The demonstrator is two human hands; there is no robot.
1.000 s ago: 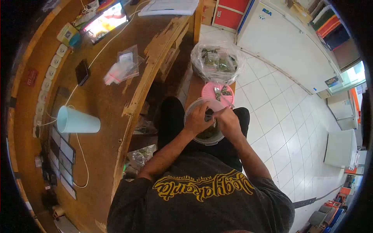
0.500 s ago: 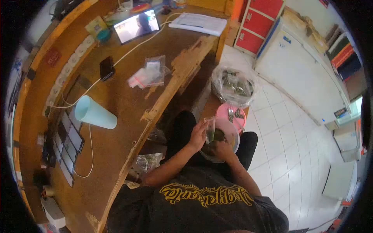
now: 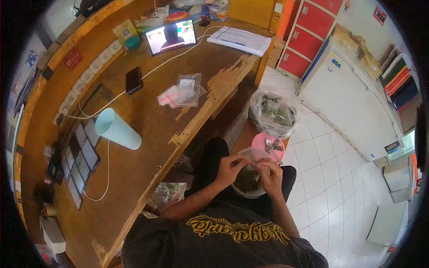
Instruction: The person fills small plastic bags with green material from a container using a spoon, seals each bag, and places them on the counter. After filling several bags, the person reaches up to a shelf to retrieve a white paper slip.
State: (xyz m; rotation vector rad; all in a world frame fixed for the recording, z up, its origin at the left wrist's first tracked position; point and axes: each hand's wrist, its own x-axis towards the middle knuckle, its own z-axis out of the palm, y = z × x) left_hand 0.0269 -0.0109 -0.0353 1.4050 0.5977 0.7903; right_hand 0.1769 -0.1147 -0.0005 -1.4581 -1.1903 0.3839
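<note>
Over the clear plastic tub (image 3: 251, 195) in my lap, both hands meet at a small clear plastic bag (image 3: 251, 163). My left hand (image 3: 229, 170) pinches one side of its edge, and my right hand (image 3: 271, 175) grips the other side with closed fingers. What the bag contains is hidden by the fingers. Dark green leafy matter (image 3: 245, 181) lies in the tub. Just beyond it a pink plate (image 3: 258, 141) holds several small filled packets (image 3: 273, 145). Further off stands a large clear bag (image 3: 292, 127) with more green-filled packets.
The wooden desk (image 3: 147, 147) on the left bears a light blue cup (image 3: 118, 129), a black phone (image 3: 133, 80), plastic bags (image 3: 181, 92), a lit tablet (image 3: 171, 36), papers (image 3: 240, 41) and several devices (image 3: 82, 163). A white chest freezer (image 3: 348, 96) stands to the right.
My right hand has come up out of the tub to the small bag, which my left hand held upright before. Both hands now hold its edge. The head view has shifted slightly.
</note>
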